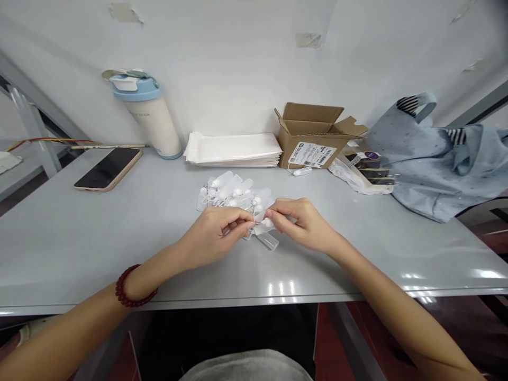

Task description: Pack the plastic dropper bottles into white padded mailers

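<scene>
My left hand [217,233], with a dark red bead bracelet at its wrist, pinches something too small to make out near the middle of the table. Close to its right, my right hand [304,222] grips a small white piece [263,226] between thumb and forefinger. The fingertips of both hands almost meet. Behind and beside them lies a loose pile of small white and clear plastic pieces [230,190] with thin loops. One clear piece [269,241] rests just below the fingertips.
A phone [109,169] and a blue-lidded bottle [148,116] are at the left. White envelopes [234,150] and an open cardboard box [313,137] stand along the wall. Right of the box are a plastic bag with small packs [367,169] and a light blue cloth [436,159].
</scene>
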{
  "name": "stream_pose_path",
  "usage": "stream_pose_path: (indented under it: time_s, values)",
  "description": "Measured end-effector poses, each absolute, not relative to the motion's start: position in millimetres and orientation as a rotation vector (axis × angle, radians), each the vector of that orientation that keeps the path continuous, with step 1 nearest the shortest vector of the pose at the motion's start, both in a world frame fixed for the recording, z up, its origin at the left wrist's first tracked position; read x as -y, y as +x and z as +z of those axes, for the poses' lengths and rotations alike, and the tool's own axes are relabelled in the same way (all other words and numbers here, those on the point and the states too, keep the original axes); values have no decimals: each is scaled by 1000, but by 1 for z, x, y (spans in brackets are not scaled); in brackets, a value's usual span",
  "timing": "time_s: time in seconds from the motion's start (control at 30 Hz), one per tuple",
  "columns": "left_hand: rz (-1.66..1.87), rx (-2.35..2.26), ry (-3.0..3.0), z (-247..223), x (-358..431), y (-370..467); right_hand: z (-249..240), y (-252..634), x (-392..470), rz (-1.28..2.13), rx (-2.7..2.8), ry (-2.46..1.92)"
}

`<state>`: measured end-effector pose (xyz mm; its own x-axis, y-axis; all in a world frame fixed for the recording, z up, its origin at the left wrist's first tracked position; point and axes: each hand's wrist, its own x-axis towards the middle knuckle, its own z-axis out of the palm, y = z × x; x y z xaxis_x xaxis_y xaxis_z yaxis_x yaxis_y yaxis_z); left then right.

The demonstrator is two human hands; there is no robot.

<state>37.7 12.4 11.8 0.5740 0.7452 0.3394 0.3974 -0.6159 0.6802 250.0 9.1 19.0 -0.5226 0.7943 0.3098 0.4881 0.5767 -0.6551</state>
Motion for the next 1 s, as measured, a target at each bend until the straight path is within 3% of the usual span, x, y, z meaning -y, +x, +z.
stream_pose_path:
  time_s: [0.67, 1.0]
  values:
    - [762, -951, 2217, 10, -12, 37, 11, 244, -6, 439, 2327, -963]
    - [698, -1035, 1880, 20, -15, 34, 17, 245, -7, 440, 2276, -975]
